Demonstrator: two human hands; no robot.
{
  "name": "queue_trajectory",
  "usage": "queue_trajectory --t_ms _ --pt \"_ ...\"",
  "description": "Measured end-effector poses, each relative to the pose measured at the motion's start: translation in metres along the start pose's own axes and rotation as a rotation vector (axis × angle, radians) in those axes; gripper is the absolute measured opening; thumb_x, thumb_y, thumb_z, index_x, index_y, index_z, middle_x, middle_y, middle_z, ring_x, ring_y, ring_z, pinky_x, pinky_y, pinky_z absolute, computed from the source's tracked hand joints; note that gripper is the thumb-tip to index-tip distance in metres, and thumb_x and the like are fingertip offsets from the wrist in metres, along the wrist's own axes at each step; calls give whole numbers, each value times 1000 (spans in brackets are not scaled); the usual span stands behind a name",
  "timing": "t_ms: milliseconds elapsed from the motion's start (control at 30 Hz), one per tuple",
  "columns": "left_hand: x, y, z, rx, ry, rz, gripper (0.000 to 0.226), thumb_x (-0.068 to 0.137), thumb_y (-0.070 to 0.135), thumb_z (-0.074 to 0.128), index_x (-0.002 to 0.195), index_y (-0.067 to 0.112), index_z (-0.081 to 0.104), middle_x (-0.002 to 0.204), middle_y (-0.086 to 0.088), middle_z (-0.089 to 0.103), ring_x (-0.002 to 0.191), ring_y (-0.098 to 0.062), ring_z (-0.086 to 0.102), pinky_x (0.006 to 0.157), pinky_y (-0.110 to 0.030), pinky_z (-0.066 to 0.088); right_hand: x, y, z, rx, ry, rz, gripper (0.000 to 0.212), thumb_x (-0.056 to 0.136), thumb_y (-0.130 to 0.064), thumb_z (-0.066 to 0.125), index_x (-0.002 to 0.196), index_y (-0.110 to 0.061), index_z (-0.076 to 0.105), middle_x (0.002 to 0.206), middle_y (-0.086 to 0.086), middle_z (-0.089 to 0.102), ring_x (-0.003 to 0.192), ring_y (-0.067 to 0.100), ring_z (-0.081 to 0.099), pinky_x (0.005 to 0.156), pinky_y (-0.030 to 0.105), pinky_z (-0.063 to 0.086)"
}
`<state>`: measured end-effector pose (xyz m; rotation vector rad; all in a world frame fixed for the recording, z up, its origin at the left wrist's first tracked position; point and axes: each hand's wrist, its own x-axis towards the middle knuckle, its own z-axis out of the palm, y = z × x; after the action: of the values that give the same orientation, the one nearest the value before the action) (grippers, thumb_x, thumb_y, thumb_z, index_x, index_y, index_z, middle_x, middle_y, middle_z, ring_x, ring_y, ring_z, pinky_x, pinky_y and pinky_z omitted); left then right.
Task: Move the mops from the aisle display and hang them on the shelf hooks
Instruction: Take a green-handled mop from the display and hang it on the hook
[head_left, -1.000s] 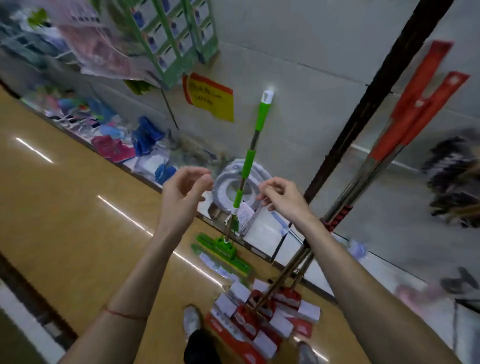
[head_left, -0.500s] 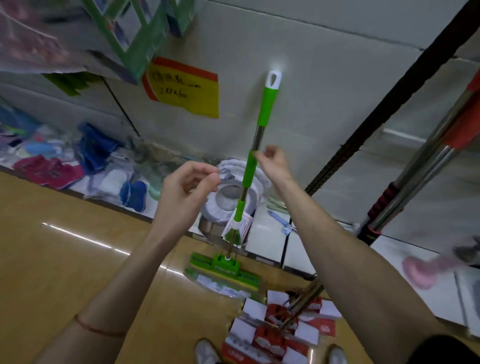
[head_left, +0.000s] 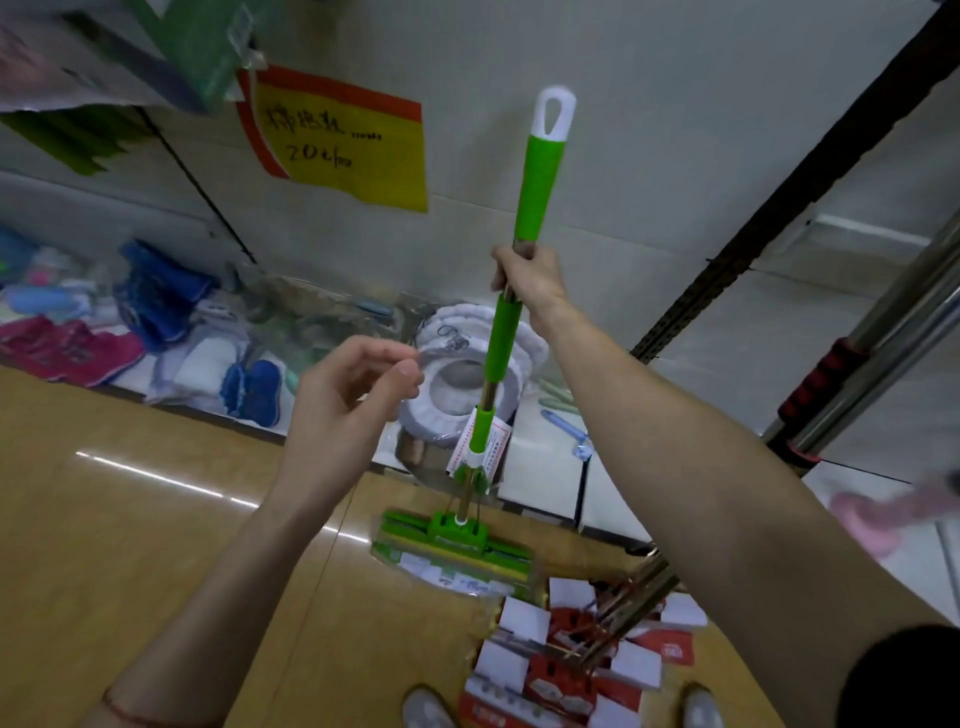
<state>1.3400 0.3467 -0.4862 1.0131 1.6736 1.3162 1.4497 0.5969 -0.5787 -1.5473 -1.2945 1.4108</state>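
A green mop (head_left: 540, 187) stands upright in the middle, with a white hanging loop at its top and its flat green head wrapped in plastic on the floor. My right hand (head_left: 527, 275) grips its metal shaft between the two green sleeves. My left hand (head_left: 348, 400) hovers to the left of the shaft with loosely curled fingers and holds nothing. Several red mops (head_left: 841, 395) with steel shafts lean at the right, their red and white heads (head_left: 561, 665) lying on the floor near my shoes.
A low shelf (head_left: 540, 467) along the wall holds blue and pink cloth goods (head_left: 161, 296) and a white padded ring (head_left: 462, 374). A yellow price sign (head_left: 343, 140) hangs on the wall. A black slotted upright (head_left: 753, 239) runs diagonally at the right. The floor is tan.
My right hand has closed around the green mop's shaft, which it was only reaching toward before. The view has tilted up and moved closer. My left hand stays beside the shaft.
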Motion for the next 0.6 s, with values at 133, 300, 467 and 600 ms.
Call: queue_trajectory --t_ms 133,300,467,600 --pt "-5 10 4 -17 10 3 11 97 8 66 100 17 72 94 -10 77 92 -24 74 74 -22 57 -34 -5 10 84 37 12 39 85 -17 65 52 -17 45 41 2 40 40 24 41 47 32 37" --pt "-17 31 1 -18 32 20 11 98 10 65 99 19 71 93 -6 77 91 -18 73 76 -25 57 -83 -19 14 69 111 18 30 78 -18 64 57 -20 42 49 0 40 51 23 42 52 35 36" --pt "-34 67 -5 -25 62 69 11 99 12 65 100 21 71 96 -5 78 89 -10 75 74 -20 54 -143 -67 3 112 65 -51 24 69 -23 61 56 -22 40 48 0 36 54 23 39 51 38 34" --pt "-49 111 -7 -42 57 146 8 99 12 65 104 15 71 99 -11 77 91 -14 75 75 -19 54 -199 -108 -20 138 15 -115 25 67 -23 60 55 -23 38 46 -1 34 54 22 36 53 39 33"
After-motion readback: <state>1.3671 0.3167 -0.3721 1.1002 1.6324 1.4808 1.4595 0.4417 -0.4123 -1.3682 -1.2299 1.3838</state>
